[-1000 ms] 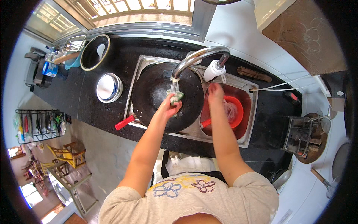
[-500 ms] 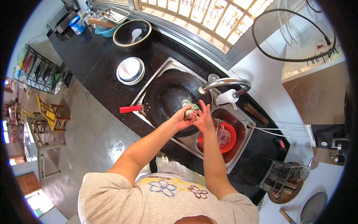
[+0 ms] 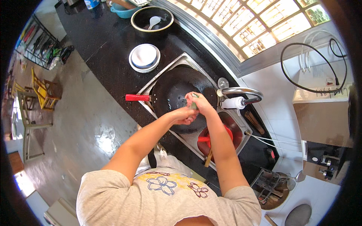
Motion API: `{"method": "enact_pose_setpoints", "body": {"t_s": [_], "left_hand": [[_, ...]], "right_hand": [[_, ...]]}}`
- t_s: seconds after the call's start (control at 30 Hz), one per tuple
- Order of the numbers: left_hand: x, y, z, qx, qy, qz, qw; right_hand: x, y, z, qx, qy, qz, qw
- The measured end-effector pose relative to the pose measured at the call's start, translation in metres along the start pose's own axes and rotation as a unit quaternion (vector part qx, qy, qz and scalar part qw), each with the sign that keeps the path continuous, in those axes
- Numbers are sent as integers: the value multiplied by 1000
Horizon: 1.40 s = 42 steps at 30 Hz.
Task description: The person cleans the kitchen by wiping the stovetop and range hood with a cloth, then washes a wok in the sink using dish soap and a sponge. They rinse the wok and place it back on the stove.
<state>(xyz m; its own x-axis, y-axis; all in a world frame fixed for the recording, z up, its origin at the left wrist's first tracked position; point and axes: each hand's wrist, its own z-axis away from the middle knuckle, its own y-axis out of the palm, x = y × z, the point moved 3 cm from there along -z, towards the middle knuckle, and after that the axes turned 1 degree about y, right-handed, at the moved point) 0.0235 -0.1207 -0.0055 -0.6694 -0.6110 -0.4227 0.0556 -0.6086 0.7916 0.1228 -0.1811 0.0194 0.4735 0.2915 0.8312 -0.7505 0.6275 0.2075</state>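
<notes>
Over a black wok point(image 3: 169, 90) with a red handle point(image 3: 137, 97), which sits in the left basin of the sink, my two hands press together. Bunched up between them is a wet-looking green and white cloth point(image 3: 194, 104), mostly hidden by the fingers. My right hand point(image 3: 203, 105) wraps round the cloth from above. My left hand point(image 3: 184, 114) is closed below and against it, its fingers curled. Beside my right hand curves the chrome faucet point(image 3: 243, 90) with a white filter point(image 3: 232, 103).
A red plastic colander or basin point(image 3: 229, 132) lies in the right basin, partly behind my right forearm. Stacked white bowls point(image 3: 144, 56) stand on the black counter point(image 3: 109, 56). Farther back is a dark bowl point(image 3: 166, 15) with a white spoon point(image 3: 154, 21). A barred window point(image 3: 256, 26) is ahead.
My hands have closed together round the cloth; the right one, open beside it before, now grips it. The view has shifted, and a wooden handle now shows by the right basin.
</notes>
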Motion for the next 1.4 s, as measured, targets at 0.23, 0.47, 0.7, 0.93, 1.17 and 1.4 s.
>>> {"method": "enact_pose_setpoints", "body": {"t_s": [0.23, 0.47, 0.7, 0.93, 1.17, 1.4], "left_hand": [[-15, -4, -33, -233, 168, -462, 839], [19, -43, -40, -328, 124, -693, 630], [46, -43, -18, -327, 84, -720, 607], [-20, -40, 38, -106, 29, -271, 956], [-18, -3, 68, -192, 30, -58, 979], [9, -44, 55, -118, -23, 195, 973]], "right_hand": [[6, -10, -32, -147, -52, 373, 915], [-18, 21, -38, -346, -60, 496, 794], [-92, 2, -27, -477, 39, 287, 830], [-44, -3, 24, -284, -50, 22, 957], [-14, 10, 99, -341, -252, 278, 862], [13, 21, 130, -441, -199, 325, 813]]}}
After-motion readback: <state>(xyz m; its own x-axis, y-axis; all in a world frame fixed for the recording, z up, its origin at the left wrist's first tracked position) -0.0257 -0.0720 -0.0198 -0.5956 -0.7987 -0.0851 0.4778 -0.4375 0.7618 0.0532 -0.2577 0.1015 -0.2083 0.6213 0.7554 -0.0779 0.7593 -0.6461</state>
